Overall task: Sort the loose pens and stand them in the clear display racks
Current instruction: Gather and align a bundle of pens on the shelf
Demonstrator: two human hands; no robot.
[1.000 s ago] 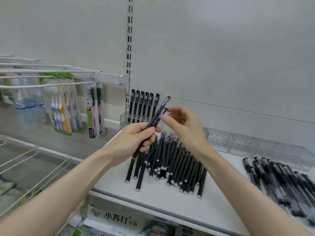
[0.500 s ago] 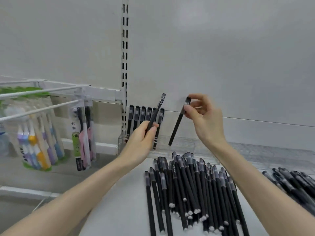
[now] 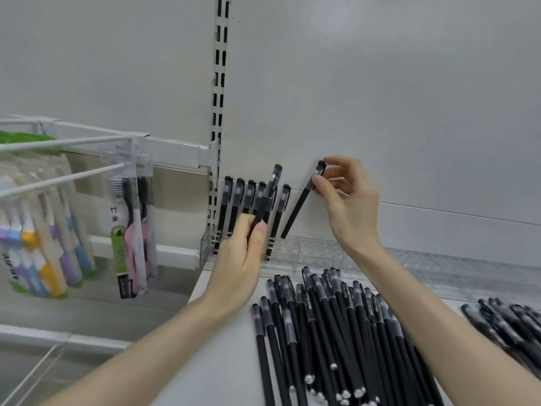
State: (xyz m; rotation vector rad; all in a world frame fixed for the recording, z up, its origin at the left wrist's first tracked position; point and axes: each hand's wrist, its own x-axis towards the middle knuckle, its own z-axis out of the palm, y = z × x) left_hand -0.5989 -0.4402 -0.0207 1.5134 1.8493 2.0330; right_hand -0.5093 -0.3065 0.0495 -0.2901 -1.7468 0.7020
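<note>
Loose pens (image 3: 336, 332), lower centre: many ends cut off by the bottom edge.
Second pile (image 3: 509, 326), lower right: blurred, cut by the right edge.
Toothbrush packs (image 3: 38, 244), left: blurred, cut by the frame.
Left-hand pen (image 3: 270, 189): lower barrel hidden inside my left hand (image 3: 243, 259).
Right-hand pen (image 3: 298, 209): cap partly covered by my right hand (image 3: 348, 200).
Clear rack (image 3: 316, 253): cells too faint to count.

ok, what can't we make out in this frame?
Head view only:
- Count of gripped pens in the left hand: fingers cover the barrels.
- Which slot of the clear rack the right hand's single pen is aimed at: transparent, blurred.
- Right pen pile: cut off by frame edge.
- Toothbrush packs: print blurred.
</note>
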